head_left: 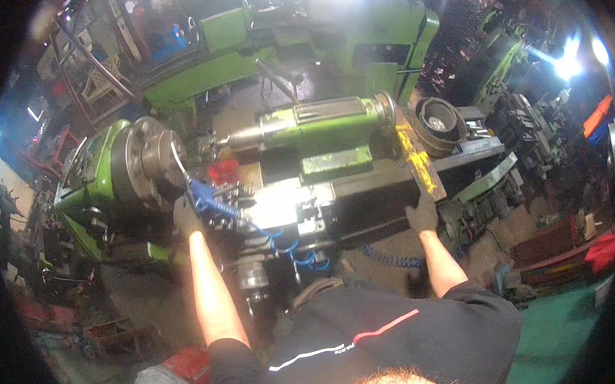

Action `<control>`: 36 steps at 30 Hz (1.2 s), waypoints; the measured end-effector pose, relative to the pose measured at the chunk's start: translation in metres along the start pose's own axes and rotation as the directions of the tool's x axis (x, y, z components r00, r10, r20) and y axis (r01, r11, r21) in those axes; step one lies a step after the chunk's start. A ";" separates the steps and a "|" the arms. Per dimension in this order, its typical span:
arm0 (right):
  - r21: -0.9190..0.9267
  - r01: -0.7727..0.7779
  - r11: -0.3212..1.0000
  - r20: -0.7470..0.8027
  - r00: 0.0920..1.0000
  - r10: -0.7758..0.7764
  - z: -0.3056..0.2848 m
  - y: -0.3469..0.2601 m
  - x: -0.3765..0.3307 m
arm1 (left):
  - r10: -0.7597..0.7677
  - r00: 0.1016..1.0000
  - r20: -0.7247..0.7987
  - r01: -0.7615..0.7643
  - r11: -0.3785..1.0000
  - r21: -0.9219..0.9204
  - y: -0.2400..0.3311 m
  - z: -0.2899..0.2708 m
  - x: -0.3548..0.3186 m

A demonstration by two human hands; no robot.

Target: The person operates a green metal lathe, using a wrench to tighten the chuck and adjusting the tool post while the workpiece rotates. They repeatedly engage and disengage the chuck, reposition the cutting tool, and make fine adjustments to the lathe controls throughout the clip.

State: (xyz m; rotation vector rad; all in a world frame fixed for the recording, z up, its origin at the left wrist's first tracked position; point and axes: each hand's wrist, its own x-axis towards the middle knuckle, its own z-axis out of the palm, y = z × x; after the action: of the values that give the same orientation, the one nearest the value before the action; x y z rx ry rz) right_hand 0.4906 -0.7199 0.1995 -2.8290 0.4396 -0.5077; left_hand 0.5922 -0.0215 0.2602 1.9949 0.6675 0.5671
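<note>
My left hand (186, 218), in a dark glove, is closed around a blue air blow gun (211, 199). The gun's thin bent nozzle (178, 157) points up beside the round steel chuck (158, 156) of a green lathe. From the gun's handle a coiled blue hose (282, 246) trails to the right across the carriage. At right, my right hand (423, 214), also gloved, is at the near end of a flat bar with yellow markings (418, 160), which slants across the lathe bed. Its fingers are too dark to make out, so whether they grip the bar is unclear.
The green tailstock (325, 122) stands mid-bed, with a red container (224, 171) left of it. Metal rings (440, 123) sit behind the bar. The carriage (274, 205) with its handles juts toward me. Another green machine (208, 70) stands behind.
</note>
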 end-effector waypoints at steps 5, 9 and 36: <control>-0.247 0.209 0.946 0.160 0.972 -0.173 0.059 -0.018 0.225 | -0.085 0.996 -0.031 0.075 0.965 -0.251 -0.094 -0.014 0.038; -0.045 0.188 0.981 0.018 0.982 -0.187 0.094 -0.009 0.311 | -0.141 0.990 0.014 0.140 0.956 -0.257 -0.102 -0.002 0.036; 0.408 0.062 0.911 0.435 0.864 -0.253 0.177 -0.069 0.508 | -0.313 0.898 -0.310 0.389 0.895 0.221 -0.112 -0.065 0.018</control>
State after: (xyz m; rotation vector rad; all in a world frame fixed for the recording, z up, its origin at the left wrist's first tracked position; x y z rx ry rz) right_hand 1.0279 -0.7933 0.2094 -2.4871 -0.0025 0.0943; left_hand 0.5396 0.0784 0.1949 1.9972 1.3132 0.5453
